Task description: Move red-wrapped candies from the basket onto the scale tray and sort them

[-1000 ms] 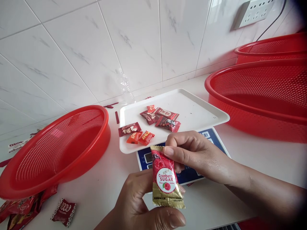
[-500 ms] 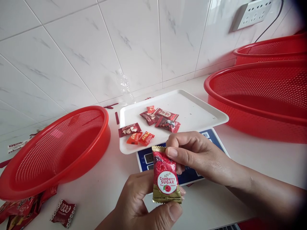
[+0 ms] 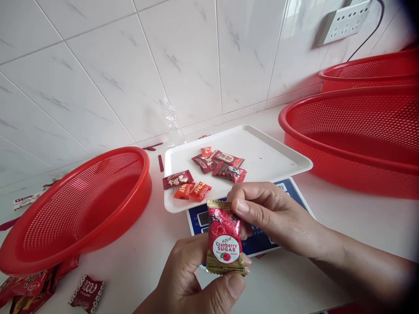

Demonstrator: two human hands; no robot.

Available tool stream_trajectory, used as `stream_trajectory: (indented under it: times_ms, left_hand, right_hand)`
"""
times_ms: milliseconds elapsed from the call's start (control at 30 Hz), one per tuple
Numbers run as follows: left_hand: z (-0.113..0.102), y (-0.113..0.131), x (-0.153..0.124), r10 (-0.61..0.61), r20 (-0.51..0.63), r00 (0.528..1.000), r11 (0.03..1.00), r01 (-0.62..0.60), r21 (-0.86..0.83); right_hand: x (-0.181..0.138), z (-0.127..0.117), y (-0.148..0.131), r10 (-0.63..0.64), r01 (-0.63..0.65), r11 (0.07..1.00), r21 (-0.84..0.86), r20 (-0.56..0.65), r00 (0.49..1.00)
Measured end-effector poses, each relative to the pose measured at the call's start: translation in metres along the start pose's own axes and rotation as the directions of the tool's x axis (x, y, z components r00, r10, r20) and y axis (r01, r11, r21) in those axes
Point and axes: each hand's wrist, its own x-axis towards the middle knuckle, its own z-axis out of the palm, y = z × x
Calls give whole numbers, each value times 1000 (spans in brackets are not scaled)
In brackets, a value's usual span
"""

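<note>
A wrapped candy (image 3: 225, 233), pink and gold and printed "Sour Cranberry Sugar", is held upright facing me. My left hand (image 3: 196, 277) pinches its lower end, thumb in front and fingers behind. At its top right corner, the thumb and forefinger of my right hand (image 3: 265, 211) grip the wrapper edge. Behind both hands, a white tray (image 3: 262, 150) rests on a blue and white scale (image 3: 198, 222). Several wrapped candies lie on the tray, among them a dark red one (image 3: 178, 179) and an orange-red one (image 3: 200, 191). My right hand covers part of the scale.
Red perforated baskets stand on the left (image 3: 140, 196) and right (image 3: 314, 163), with another basket (image 3: 353, 72) at the back right. A single dark red candy (image 3: 87, 293) and larger red packets (image 3: 29, 288) lie at lower left. A power strip (image 3: 343, 22) hangs on the tiled wall.
The candy has turned and tilted slightly in my fingers, its label now a little further left. Both hands keep hold of it. The whole view has shifted slightly.
</note>
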Motion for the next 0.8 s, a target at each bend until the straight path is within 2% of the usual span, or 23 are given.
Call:
stream_trajectory:
  times_ms: [300,500,700,800]
  left_hand:
    - [0,-5,-6,-50,-35,998,999,51,16]
    - [1,0,-1,14,-24,1000,1000,-14,-8]
    - [1,2,2,67,-18,998,998,-67,2]
    - [1,1,2,63,-24,998,998,-62,21]
  right_hand:
    - [1,-1,1,13,-13,1000,-21,2,1000]
    - [-1,-2,3,10,-10,1000,11,48,999]
    - [-3,-1,5,34,-64,989,132,213,977]
    - [-4,-1,6,59,-97,983,155,230,971]
